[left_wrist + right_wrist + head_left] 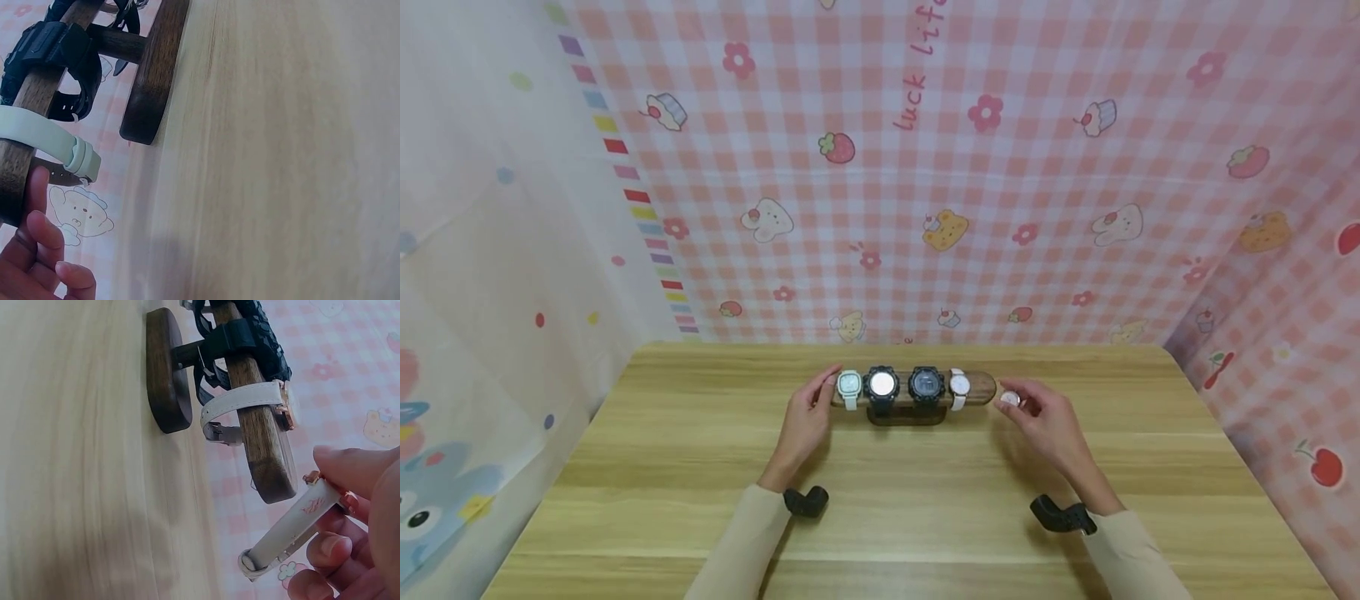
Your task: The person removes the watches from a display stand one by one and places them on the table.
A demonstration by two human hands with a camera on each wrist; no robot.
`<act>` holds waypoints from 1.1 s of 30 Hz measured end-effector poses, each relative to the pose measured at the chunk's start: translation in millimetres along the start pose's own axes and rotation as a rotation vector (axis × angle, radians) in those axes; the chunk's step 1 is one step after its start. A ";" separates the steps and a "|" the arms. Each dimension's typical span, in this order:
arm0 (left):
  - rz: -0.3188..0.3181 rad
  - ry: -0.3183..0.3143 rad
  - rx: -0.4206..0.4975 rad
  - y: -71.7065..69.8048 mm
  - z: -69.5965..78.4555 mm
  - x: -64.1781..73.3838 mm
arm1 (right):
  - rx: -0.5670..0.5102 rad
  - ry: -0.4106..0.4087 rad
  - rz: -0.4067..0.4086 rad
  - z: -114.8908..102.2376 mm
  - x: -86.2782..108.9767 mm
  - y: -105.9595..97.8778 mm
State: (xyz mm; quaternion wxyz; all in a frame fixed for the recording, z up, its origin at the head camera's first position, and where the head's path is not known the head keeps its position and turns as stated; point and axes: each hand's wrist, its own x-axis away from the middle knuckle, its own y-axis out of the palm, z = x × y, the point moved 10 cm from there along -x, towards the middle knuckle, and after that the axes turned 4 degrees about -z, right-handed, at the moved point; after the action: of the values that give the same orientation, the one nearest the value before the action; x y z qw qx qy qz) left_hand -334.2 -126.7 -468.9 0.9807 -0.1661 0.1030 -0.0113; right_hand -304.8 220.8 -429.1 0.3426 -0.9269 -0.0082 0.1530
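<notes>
A dark wooden watch stand (981, 388) stands on the table, its raised bar carrying several watches. From the left these are a mint green watch (849, 383), a black watch with a glaring face (882, 384), a black digital watch (927, 383) and a white-strapped watch (959, 384) with a rose-gold case. My left hand (805, 423) holds the bar's left end, fingertips just below the mint strap in the left wrist view. Off the bar's right end, my right hand (1047, 423) pinches another white-strapped watch (290, 528) by its case, its strap closed in a loop.
The wood-grain table (910, 517) extends around the stand. Behind it hangs a pink checked cloth (880, 192) with cartoon prints, and patterned cloths hang at both sides. Black wrist cameras sit at the left wrist (807, 502) and the right wrist (1062, 514).
</notes>
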 end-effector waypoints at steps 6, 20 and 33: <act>0.000 0.012 -0.008 2.0 -11.8 -3.5 | 0.054 -0.081 -0.009 -8.4 11.9 -3.1; 0.005 0.029 -0.025 0.6 -10.5 -4.4 | 0.086 -0.265 -0.065 -30.6 38.7 7.8; -0.006 0.034 -0.006 0.9 -10.1 -5.5 | 0.097 -0.297 -0.109 -32.7 57.9 36.5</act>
State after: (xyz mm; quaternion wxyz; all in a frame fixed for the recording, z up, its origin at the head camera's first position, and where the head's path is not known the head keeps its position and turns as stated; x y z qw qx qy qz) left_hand -341.7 -128.8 -477.4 0.9782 -0.1692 0.1189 -0.0167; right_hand -243.5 179.2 -445.0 0.3897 -0.8747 -0.1018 0.2695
